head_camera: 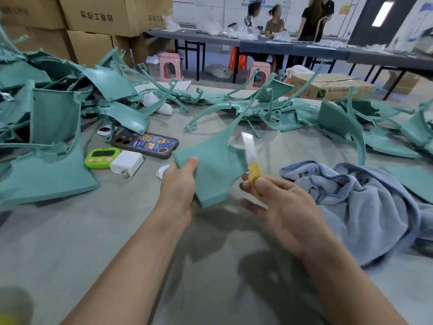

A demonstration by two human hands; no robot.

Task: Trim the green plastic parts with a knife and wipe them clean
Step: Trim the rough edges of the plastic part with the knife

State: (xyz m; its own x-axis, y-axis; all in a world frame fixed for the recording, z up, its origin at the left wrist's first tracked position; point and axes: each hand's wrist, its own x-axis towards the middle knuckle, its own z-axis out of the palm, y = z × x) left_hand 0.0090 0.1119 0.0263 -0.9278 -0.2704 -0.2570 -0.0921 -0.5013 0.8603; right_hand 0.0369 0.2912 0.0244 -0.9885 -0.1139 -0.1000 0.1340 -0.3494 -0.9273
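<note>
At frame centre the left hand pinches the green part by its broad panel. The right hand wraps the knife, blade beside the part's right edge. The part looks light, stiff and thin, best held by the panel, clear of the blade. A towel lies at right, a phone and timer at left; nothing seems to block the cut.

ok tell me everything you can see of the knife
The knife is small, with a yellow handle and a pale flat blade, both blurred. The right hand pinches its handle between thumb and fingers. The blade points up and away from the person, beside the right edge of the green plastic part that the left hand grips; whether it touches that edge cannot be told.
</note>
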